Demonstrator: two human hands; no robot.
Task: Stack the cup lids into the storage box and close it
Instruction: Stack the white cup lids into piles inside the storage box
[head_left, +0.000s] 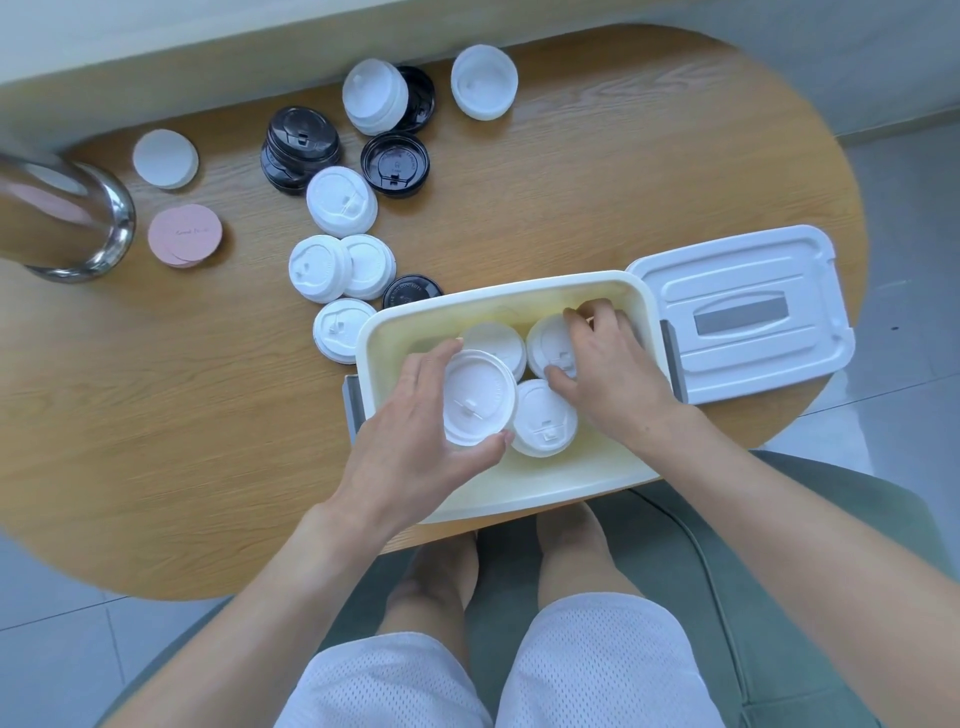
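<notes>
At the far left of the table (156, 415) stands a glass jar (62, 218), with a white disc (165, 158) and a pink disc (185, 235) beside it; none of these belong in your box. Next come the loose lids: a black stack (301, 148), white lids (340, 200) and more, all well outside the box (519, 493).

Your left hand (415, 447) is curled around a white lid (478, 397), thumb at its near edge and fingers at the far edge, holding it over the box's left side. Just to the right, three more lids sit inside the box. Your right hand (608, 374) rests on the back-right one (550, 345), fingers spread and bent over it; whether you grip it or only press it, I cannot tell.

The risk: if you set the held lid down off-centre it will likely tilt instead of nesting, and later lids may pile too high for closing. The box also overhangs the near table edge, so pressing hard there could tip it.

The cover (737, 317) lies open at the right, touching the box.
</notes>
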